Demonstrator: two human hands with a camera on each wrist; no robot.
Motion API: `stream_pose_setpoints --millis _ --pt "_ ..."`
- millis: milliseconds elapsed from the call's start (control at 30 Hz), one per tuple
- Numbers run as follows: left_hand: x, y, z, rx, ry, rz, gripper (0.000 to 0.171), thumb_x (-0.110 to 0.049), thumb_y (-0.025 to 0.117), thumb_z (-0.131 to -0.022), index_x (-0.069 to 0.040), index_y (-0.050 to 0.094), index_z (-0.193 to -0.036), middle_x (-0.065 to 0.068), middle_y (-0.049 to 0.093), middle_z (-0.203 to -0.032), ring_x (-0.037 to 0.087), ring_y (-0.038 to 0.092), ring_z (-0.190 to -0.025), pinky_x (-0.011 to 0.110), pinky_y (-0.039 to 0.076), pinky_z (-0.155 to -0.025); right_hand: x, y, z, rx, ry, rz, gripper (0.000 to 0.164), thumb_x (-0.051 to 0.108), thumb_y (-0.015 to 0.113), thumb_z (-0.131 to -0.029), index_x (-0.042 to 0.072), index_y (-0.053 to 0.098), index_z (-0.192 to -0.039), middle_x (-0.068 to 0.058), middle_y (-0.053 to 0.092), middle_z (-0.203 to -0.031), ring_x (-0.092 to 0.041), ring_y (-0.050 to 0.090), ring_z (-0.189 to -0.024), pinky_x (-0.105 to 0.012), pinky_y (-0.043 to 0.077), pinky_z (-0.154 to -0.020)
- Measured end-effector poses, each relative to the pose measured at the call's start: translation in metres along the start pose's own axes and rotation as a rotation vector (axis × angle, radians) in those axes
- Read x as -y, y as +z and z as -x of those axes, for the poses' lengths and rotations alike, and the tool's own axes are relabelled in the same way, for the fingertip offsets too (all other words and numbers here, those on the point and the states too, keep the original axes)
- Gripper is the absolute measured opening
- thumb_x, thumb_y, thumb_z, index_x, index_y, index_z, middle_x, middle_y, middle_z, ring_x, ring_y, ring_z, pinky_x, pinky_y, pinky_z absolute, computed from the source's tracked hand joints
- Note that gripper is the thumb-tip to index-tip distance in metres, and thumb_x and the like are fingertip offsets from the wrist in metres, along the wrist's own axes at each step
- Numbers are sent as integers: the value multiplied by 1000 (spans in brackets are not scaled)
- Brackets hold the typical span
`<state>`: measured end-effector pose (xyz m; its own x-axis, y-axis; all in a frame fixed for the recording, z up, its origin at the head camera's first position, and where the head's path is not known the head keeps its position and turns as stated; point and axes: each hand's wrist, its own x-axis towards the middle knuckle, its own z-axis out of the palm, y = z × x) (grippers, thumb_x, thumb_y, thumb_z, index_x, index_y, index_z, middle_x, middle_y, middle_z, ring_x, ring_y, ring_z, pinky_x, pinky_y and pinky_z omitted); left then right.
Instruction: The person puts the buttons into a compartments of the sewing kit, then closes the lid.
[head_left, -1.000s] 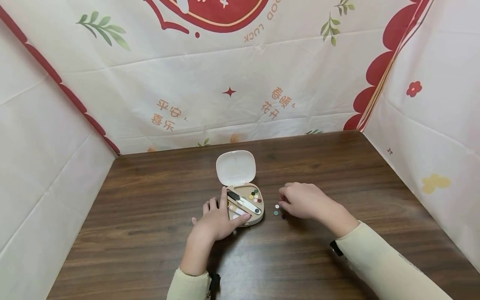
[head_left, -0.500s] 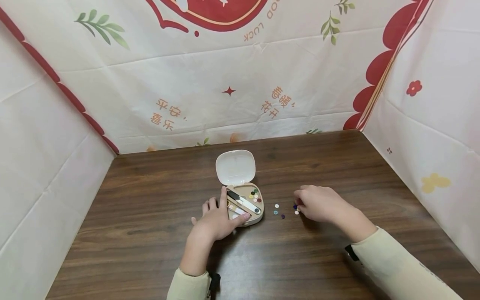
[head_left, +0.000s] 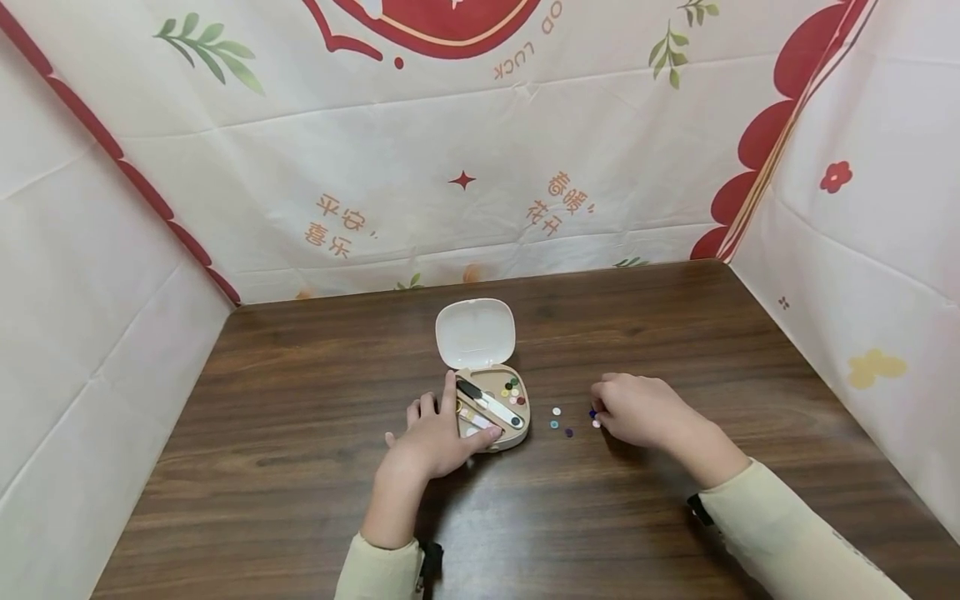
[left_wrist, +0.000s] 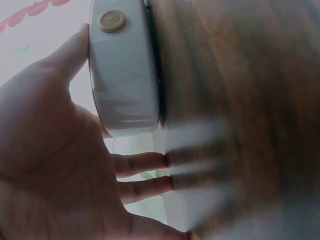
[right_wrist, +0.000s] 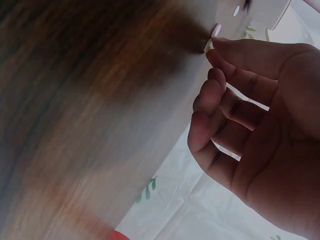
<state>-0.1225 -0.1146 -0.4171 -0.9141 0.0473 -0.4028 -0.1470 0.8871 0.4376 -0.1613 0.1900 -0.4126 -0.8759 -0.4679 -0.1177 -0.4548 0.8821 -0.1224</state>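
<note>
My left hand (head_left: 426,442) steadies an opened white sewing kit box (head_left: 517,440), its fingers spread along the left side and the thumb over the near rim. Inside lie thread snips (head_left: 491,407) with a black end and several coloured buttons (head_left: 513,390). Right of the box, my right hand (head_left: 637,410) is down at the tabletop. Its thumb and index fingertip pinch a yellowish button (right_wrist: 208,46), seen in the right wrist view; a pink button (right_wrist: 216,30) lies right beside them. A blue button (head_left: 592,414) shows by the fingertips in the head view.
Between box and right hand lie a white button (head_left: 557,412), a light blue button (head_left: 554,425) and a dark purple button (head_left: 569,432). The box's lid (head_left: 476,333) stands raised at the back. White printed cloth (head_left: 420,150) walls the brown table (head_left: 300,400).
My right hand has moved rightward, away from the three buttons near the box, to the farther buttons, and stays there over the last half second. The left hand keeps its place on the box.
</note>
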Motion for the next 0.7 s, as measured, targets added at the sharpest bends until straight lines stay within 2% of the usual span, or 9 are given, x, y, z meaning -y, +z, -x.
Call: stream_pose_setpoints --millis 200,400,633,700 --pt "3 3 -3 4 -8 -5 115 -80 61 -91 -31 -2 -173 24 23 -175 42 17 -165 89 18 -114 1 0 -2 10 28 -19 17 12 73 -95 18 67 -81 4 64 -79 -11 53 -68 -38 50 -61" --pt "0 0 -4 3 -1 -4 117 -84 60 -89 -31 1 -173 24 26 -173 43 20 -163 90 19 -113 -1 0 -2 23 60 -32 18 12 72 -96 18 65 -80 3 63 -79 -13 54 -69 -39 50 -62" --pt "0 2 -4 -1 -2 -2 117 -86 59 -87 -32 0 -173 25 26 -172 44 20 -163 91 19 -112 0 0 -2 38 106 -56 29 13 72 -95 19 59 -70 3 57 -72 -14 47 -67 -36 42 -61" --pt "-1 2 -3 1 -1 -3 117 -86 59 -88 -32 0 -173 24 26 -173 43 20 -163 91 19 -112 -1 1 -1 38 113 -61 29 13 72 -95 19 59 -69 3 58 -72 -14 47 -66 -37 43 -61"
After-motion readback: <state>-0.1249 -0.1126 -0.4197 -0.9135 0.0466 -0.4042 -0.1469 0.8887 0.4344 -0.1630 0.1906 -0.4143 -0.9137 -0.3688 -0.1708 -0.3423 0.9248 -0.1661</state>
